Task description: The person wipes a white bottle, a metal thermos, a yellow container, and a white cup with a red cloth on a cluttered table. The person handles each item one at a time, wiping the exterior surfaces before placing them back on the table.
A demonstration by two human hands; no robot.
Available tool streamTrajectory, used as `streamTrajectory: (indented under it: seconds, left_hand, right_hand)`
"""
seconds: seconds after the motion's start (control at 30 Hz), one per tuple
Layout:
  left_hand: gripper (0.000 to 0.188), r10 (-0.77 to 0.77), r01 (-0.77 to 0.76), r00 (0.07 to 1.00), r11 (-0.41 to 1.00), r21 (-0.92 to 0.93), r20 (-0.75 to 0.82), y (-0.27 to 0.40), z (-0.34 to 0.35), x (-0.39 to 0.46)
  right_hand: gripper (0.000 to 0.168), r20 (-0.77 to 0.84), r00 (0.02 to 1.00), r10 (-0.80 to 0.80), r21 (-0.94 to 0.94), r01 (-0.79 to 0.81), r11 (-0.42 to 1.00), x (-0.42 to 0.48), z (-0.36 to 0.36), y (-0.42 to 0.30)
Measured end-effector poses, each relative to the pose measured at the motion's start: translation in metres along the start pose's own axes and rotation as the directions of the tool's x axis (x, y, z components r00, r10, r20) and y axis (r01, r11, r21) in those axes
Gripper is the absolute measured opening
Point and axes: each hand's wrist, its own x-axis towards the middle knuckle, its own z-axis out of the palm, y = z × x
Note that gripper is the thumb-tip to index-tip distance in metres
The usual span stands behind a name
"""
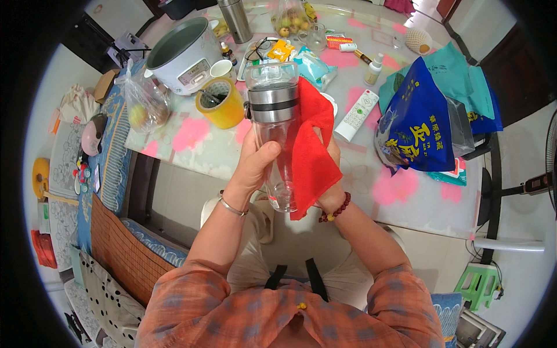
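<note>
My left hand (pixel 252 163) grips a clear bottle (pixel 280 174) with a steel collar, a black band and a clear cap, its thumb across the body. The bottle stands nearly upright in the air in front of the table's near edge. On its right side, a red cloth (pixel 313 148) is held by my right hand (pixel 333 174) and lies against the bottle. The cloth hides most of the fingers of that hand. A roll of yellow tape (pixel 221 108) with dark things inside it is on the table left of the bottle, and a white remote control (pixel 357 115) lies to the right.
A rice cooker (pixel 187 61) without a lid, a paper cup (pixel 223 71) and a plastic bag of fruit (pixel 145 108) occupy the table's left. Eyeglasses (pixel 259 48), a spray bottle (pixel 374 69) and a steel flask (pixel 236 21) are farther back. Blue packages (pixel 417 126) stand right.
</note>
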Motion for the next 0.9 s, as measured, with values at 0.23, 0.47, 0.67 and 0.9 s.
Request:
streamTrajectory:
  seconds: [0.23, 0.47, 0.67, 0.9]
  left_hand:
    - [0.065, 0.171, -0.162, 0.972, 0.985, 0.065, -0.162, 0.002, 0.01, 0.003]
    - [0.047, -0.096, 0.204, 0.976, 0.715, -0.669, 0.195, 0.027, 0.03, 0.009]
    - [0.056, -0.056, 0.065, 0.996, 0.988, -0.14, 0.068, -0.001, 0.027, 0.0]
    - [0.067, -0.355, 0.386, 0.909, 0.914, -0.123, 0.217, -0.012, 0.012, -0.026]
  right_hand:
    - [0.068, 0.291, 0.83, -0.476, -0.733, 0.514, 0.447, -0.026, 0.02, -0.002]
    - [0.065, 0.504, 0.694, -0.514, -0.759, 0.64, 0.118, -0.024, 0.021, -0.002]
    - [0.071, 0.455, 0.709, -0.539, -0.738, 0.639, 0.217, -0.007, 0.017, -0.03]
    - [0.077, 0.305, 0.852, -0.425, -0.505, 0.523, 0.686, 0.008, -0.004, -0.081]
